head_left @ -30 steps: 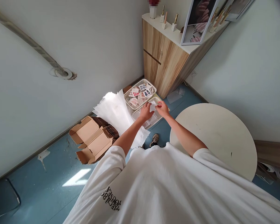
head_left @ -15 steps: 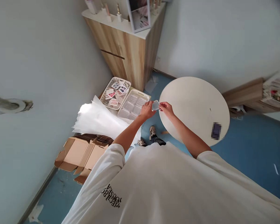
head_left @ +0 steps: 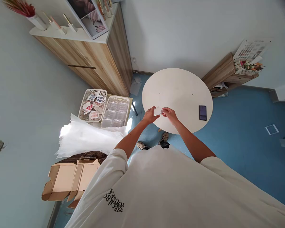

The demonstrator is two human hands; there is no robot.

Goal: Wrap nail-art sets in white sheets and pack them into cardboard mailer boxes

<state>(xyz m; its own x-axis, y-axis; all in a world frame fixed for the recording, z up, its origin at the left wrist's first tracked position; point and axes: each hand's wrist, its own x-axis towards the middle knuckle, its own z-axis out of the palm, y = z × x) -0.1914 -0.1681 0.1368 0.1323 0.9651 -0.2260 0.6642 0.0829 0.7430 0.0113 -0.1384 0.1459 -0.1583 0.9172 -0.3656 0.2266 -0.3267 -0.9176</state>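
Over the near edge of the round white table (head_left: 178,91), I hold a small clear plastic box (head_left: 158,110) between my two hands. My left hand (head_left: 150,116) grips the box's left side, thumb and fingers closed on it. On the opposite side, the fingers of my right hand (head_left: 170,115) pinch the box's right edge. The box is see-through and small, so I cannot make out whether its lid is raised. Similar clear boxes (head_left: 112,114) stand in rows in a white basket (head_left: 127,103) to the left.
Another white basket (head_left: 80,109) holds small cards with coloured pieces (head_left: 94,114). White sheets (head_left: 90,137) and flattened cardboard boxes (head_left: 64,177) lie at the left. A dark phone-like object (head_left: 202,112) rests on the table. A wooden cabinet (head_left: 85,63) stands behind the baskets.
My view and body have turned right. Both hands, still holding the clear box, have moved from beside the baskets to over the round table's edge.
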